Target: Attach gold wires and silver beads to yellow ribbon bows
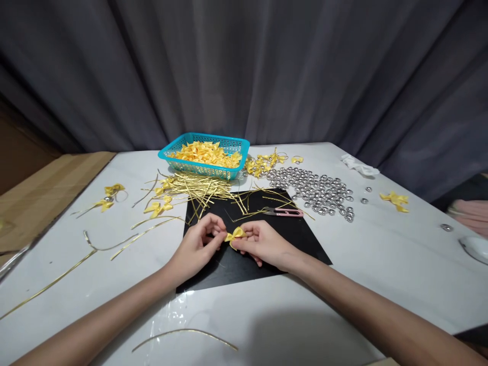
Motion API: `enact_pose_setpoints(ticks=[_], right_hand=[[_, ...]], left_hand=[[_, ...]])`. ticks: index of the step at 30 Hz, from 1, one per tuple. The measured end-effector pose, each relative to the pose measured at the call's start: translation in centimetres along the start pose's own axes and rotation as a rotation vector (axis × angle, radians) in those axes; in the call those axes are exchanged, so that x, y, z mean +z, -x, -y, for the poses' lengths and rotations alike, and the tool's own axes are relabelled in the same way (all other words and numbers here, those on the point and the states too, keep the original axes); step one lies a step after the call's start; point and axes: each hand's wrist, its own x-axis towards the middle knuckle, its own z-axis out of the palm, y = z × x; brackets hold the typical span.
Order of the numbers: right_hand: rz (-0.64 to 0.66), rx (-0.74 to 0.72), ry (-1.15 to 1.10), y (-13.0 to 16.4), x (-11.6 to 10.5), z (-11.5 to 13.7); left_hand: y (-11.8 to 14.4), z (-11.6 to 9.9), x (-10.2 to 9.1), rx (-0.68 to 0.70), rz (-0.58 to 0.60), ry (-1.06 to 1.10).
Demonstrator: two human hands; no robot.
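Note:
A small yellow ribbon bow (235,234) is pinched between both hands over a black mat (301,239). My left hand (198,244) grips its left side with fingertips. My right hand (261,242) holds its right side. A thin gold wire tie seems to be at the bow, too small to tell clearly. Pink thread snips (284,211) lie on the mat just beyond my right hand. A heap of gold wire ties (198,188) spreads behind the mat.
A teal basket (179,152) full of yellow bows stands at the back. Several silver beads (316,189) lie scattered at the right. Loose bows (395,199) and long gold wires (110,247) lie about the white table. Cardboard (41,188) sits left.

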Motion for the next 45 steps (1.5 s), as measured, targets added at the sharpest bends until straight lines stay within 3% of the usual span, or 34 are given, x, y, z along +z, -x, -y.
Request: enact_pose_setpoints(ticks=[4, 9, 15, 22, 26, 34, 37, 42, 45], right_hand=[[0.021, -0.094, 0.012, -0.1, -0.2, -0.3], [-0.059, -0.278, 0.014, -0.5, -0.7, -0.7], [-0.024, -0.283, 0.013, -0.9, -1.2, -0.8], [0.02, -0.334, 0.079, -0.9, -1.7, -1.0], [0.042, -0.32, 0.149, -0.7, -1.8, -0.6], [0.002, -0.319, 0.188, -0.7, -1.7, -0.7], [-0.013, -0.297, 0.087, -0.6, -1.3, -0.7], [-0.062, -0.096, -0.302, 0.0, 0.2, -0.5], [-0.046, -0.097, -0.381, 0.2, 0.7, -0.6]], left_hand=[[-0.1, 0.0, -0.2, -0.029, 0.041, 0.024], [-0.2, 0.1, -0.3, -0.027, 0.021, 0.052], [-0.2, 0.1, -0.3, -0.014, 0.0, -0.068], [-0.2, -0.3, -1.0, 0.171, 0.06, -0.4], [-0.3, -0.3, -1.1, 0.178, 0.12, -0.499], [-0.1, -0.3, -1.0, 0.179, 0.129, -0.534], [-0.1, -0.2, -1.0, 0.163, 0.117, -0.505], [0.1, -0.6, -0.2, 0.113, 0.027, -0.307], [0.2, -0.7, 0.1, 0.108, 0.012, -0.21]])
